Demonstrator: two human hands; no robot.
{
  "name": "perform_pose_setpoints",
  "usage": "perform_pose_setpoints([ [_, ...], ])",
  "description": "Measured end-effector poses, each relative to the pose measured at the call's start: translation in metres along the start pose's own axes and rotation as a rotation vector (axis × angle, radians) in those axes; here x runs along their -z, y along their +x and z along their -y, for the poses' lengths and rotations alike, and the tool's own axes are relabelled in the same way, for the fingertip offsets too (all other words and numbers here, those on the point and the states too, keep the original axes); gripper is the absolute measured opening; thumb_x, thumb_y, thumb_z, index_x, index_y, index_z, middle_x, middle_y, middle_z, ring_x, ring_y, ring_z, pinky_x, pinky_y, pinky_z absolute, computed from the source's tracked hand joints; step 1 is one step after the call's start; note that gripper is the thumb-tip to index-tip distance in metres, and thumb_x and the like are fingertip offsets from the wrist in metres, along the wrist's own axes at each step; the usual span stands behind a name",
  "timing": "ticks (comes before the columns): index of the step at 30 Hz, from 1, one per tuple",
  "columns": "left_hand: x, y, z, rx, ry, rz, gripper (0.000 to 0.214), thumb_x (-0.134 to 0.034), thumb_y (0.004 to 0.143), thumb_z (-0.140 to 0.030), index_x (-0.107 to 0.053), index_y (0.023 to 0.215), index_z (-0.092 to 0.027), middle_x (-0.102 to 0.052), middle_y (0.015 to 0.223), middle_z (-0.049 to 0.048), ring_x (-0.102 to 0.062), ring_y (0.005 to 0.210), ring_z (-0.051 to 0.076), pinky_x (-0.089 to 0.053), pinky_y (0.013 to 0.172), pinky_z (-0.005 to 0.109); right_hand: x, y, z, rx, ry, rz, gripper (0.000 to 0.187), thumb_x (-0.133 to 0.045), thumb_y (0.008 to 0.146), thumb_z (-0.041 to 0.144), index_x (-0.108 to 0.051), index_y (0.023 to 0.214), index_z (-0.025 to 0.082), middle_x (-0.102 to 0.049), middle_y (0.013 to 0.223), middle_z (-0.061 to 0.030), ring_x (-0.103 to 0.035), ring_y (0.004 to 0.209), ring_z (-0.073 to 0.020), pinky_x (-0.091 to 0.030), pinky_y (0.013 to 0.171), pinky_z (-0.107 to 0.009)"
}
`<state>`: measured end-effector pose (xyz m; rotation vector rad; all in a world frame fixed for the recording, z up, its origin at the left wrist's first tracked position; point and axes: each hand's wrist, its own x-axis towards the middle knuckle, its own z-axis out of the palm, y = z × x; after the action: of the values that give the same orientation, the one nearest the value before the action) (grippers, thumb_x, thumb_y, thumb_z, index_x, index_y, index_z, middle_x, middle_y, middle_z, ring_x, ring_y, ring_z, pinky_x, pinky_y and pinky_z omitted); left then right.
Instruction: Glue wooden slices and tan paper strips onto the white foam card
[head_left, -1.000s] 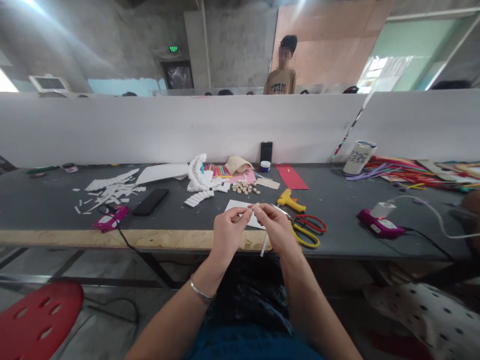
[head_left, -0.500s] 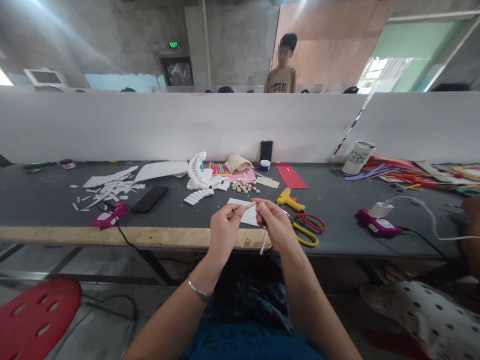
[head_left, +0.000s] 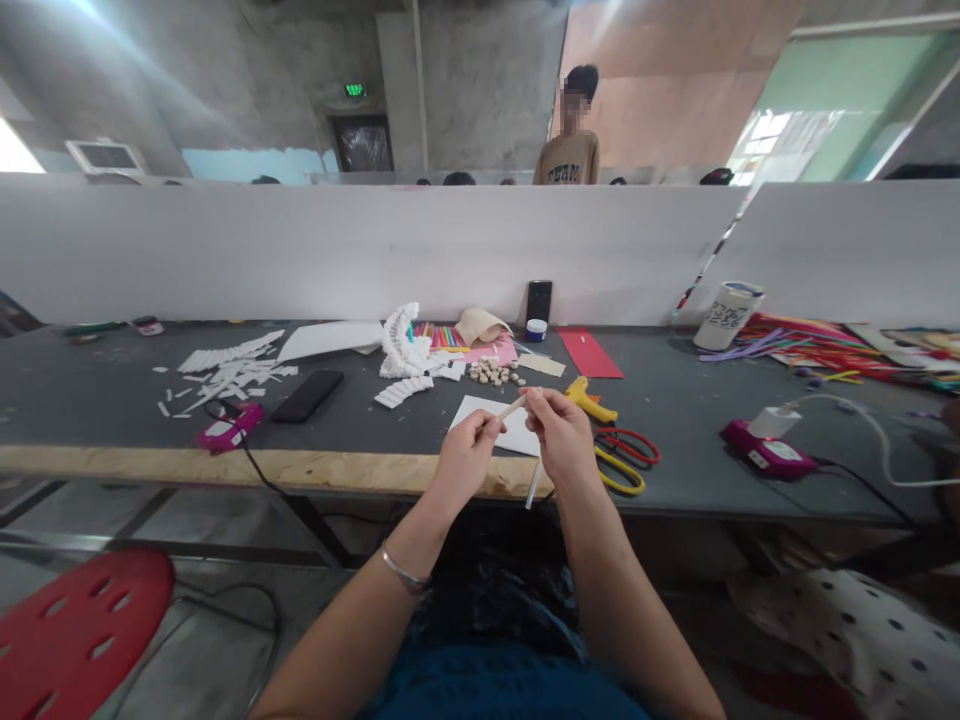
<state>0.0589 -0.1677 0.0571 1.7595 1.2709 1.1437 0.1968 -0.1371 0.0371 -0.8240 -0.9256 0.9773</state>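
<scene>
My left hand (head_left: 466, 462) pinches the end of a thin pale strip (head_left: 512, 406), probably paper, above the table's front edge. The strip's other end reaches my right hand (head_left: 561, 437), whose fingers also hold a thin white stick (head_left: 534, 485) pointing downward. Below the strip lies a white paper sheet (head_left: 496, 425), which neither hand appears to touch. Nearest my right hand are a yellow glue gun (head_left: 589, 401) and two pairs of scissors (head_left: 626, 460), one with red handles, one with yellow.
The grey table (head_left: 97, 390) has a wooden front edge and holds white folded paper strips, a black phone (head_left: 306, 396), wooden beads (head_left: 491, 373), and pink devices (head_left: 769, 450). Pipe cleaners (head_left: 817, 350) lie at right. A white partition (head_left: 337, 250) stands behind; a person stands beyond it.
The view has shifted slightly, so everything sits a little further right. My hands have spread slightly, and the strip now tilts up toward my right hand.
</scene>
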Motion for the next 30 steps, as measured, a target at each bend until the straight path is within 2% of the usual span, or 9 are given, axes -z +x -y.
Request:
perform_pose_setpoints([
  [5, -0.004, 0.003, 0.005, -0.004, -0.047, -0.019, 0.025, -0.046, 0.089, -0.037, -0.061, 0.083, -0.018, -0.043, 0.06, -0.0045, -0.04, 0.055, 0.01, -0.03, 0.054, 0.023, -0.002, 0.006, 0.003, -0.037, 0.046, -0.013, 0.033, -0.077, 0.067, 0.049, -0.073, 0.082, 0.02, -0.058, 0.075, 0.0006, -0.05, 0.068, -0.0105, -0.041, 0.05, -0.02],
  [9, -0.007, 0.003, 0.01, 0.016, -0.168, 0.006, 0.026, -0.046, 0.089, -0.038, -0.062, 0.088, -0.017, -0.049, 0.06, -0.0044, -0.04, 0.05, 0.009, -0.032, 0.051, 0.022, 0.0, 0.009, 0.004, -0.035, 0.071, -0.074, 0.033, -0.079, 0.064, 0.048, -0.072, 0.079, 0.02, -0.061, 0.078, 0.0005, -0.049, 0.065, -0.009, -0.039, 0.047, -0.018],
  [15, -0.007, 0.001, 0.013, 0.035, -0.261, 0.017, 0.023, -0.051, 0.086, -0.036, -0.061, 0.091, -0.015, -0.07, 0.079, 0.003, -0.052, 0.046, 0.007, -0.038, 0.049, 0.021, 0.001, 0.009, 0.005, -0.055, 0.124, -0.163, 0.035, -0.079, 0.064, 0.048, -0.072, 0.083, 0.02, -0.063, 0.078, 0.0005, -0.053, 0.067, -0.0089, -0.04, 0.047, -0.017],
  [19, -0.004, 0.001, 0.017, 0.022, -0.312, -0.038, 0.024, -0.056, 0.086, -0.04, -0.056, 0.083, -0.016, -0.073, 0.08, 0.0052, -0.058, 0.047, 0.008, -0.038, 0.046, 0.02, -0.004, 0.005, 0.006, -0.06, 0.209, -0.183, 0.033, -0.079, 0.063, 0.046, -0.071, 0.082, 0.02, -0.065, 0.079, 0.001, -0.059, 0.073, -0.0104, -0.043, 0.046, -0.016],
  [22, 0.0, 0.002, 0.02, 0.04, -0.344, -0.081, 0.027, -0.06, 0.084, -0.042, -0.057, 0.082, -0.015, -0.074, 0.077, 0.0065, -0.062, 0.049, 0.01, -0.035, 0.041, 0.018, -0.007, 0.004, 0.007, -0.038, 0.266, -0.182, 0.03, -0.08, 0.064, 0.043, -0.07, 0.08, 0.02, -0.069, 0.088, -0.001, -0.063, 0.077, -0.0115, -0.045, 0.045, -0.015],
  [26, 0.002, 0.005, 0.022, 0.052, -0.357, -0.033, 0.026, -0.06, 0.083, -0.04, -0.06, 0.086, -0.014, -0.075, 0.082, 0.0101, -0.068, 0.059, 0.014, -0.042, 0.044, 0.019, -0.008, 0.006, 0.007, -0.084, 0.371, -0.163, 0.026, -0.08, 0.068, 0.038, -0.069, 0.082, 0.019, -0.072, 0.1, -0.0033, -0.068, 0.088, -0.0138, -0.048, 0.047, -0.013],
  [28, 0.002, 0.005, 0.023, 0.039, -0.347, -0.012, 0.025, -0.059, 0.083, -0.038, -0.061, 0.087, -0.014, -0.076, 0.084, 0.0109, -0.069, 0.062, 0.014, -0.047, 0.049, 0.02, -0.008, 0.008, 0.008, -0.151, 0.432, -0.168, 0.024, -0.08, 0.07, 0.036, -0.067, 0.081, 0.019, -0.072, 0.092, -0.0023, -0.068, 0.082, -0.0121, -0.05, 0.049, -0.013],
  [30, 0.004, 0.005, 0.022, 0.021, -0.321, -0.026, 0.023, -0.059, 0.084, -0.037, -0.062, 0.087, -0.014, -0.076, 0.084, 0.0103, -0.069, 0.063, 0.015, -0.049, 0.05, 0.021, -0.009, 0.008, 0.009, -0.201, 0.474, -0.152, 0.023, -0.08, 0.071, 0.034, -0.065, 0.079, 0.019, -0.068, 0.076, 0.0017, -0.065, 0.068, -0.0084, -0.05, 0.049, -0.014],
])
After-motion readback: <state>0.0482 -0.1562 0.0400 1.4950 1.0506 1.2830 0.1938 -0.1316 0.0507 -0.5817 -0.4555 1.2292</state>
